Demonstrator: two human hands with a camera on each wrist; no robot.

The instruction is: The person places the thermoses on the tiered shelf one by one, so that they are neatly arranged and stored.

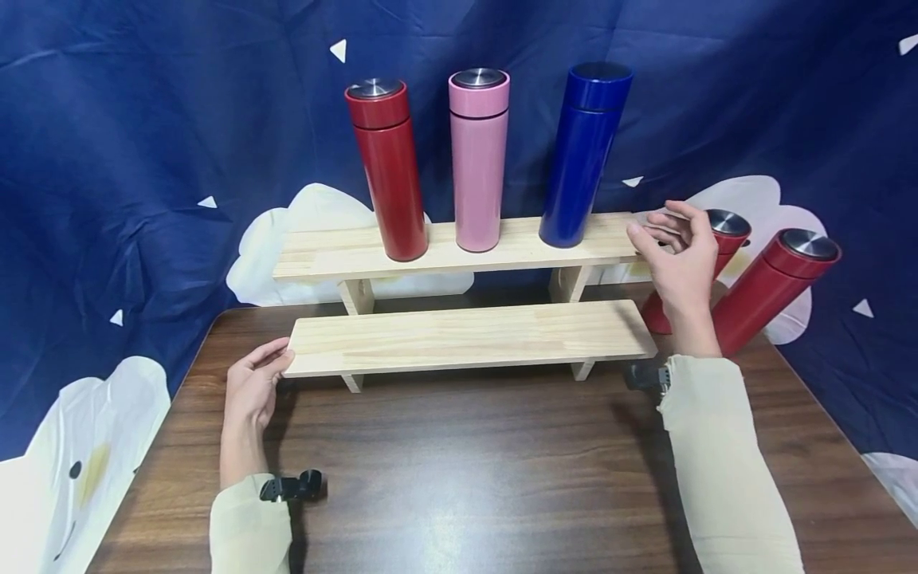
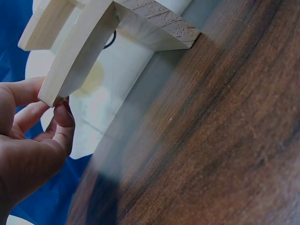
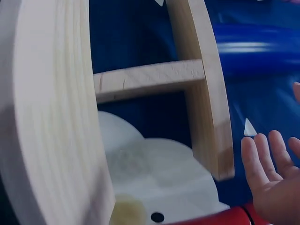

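Note:
A two-tier light wooden shelf stands on the table, with a lower board (image 1: pixel 459 339) in front and an upper board (image 1: pixel 315 253) behind. My left hand (image 1: pixel 251 387) pinches the left end of the lower board, thumb and fingers around its corner in the left wrist view. On the upper board stand a red thermos bottle (image 1: pixel 392 175), a pink thermos bottle (image 1: pixel 479 171) and a blue thermos bottle (image 1: pixel 582 159). My right hand (image 1: pixel 684 267), empty with fingers loosely bent, is raised by the upper board's right end, right of the blue bottle.
Two more red thermos bottles stand at the table's right; one, its cap (image 1: pixel 728 222) showing, is partly hidden by my right hand, and the other red bottle (image 1: pixel 767 295) is beside it. A blue cloth (image 1: pixel 143 119) with white shapes hangs behind the brown wooden table (image 1: pixel 459 478).

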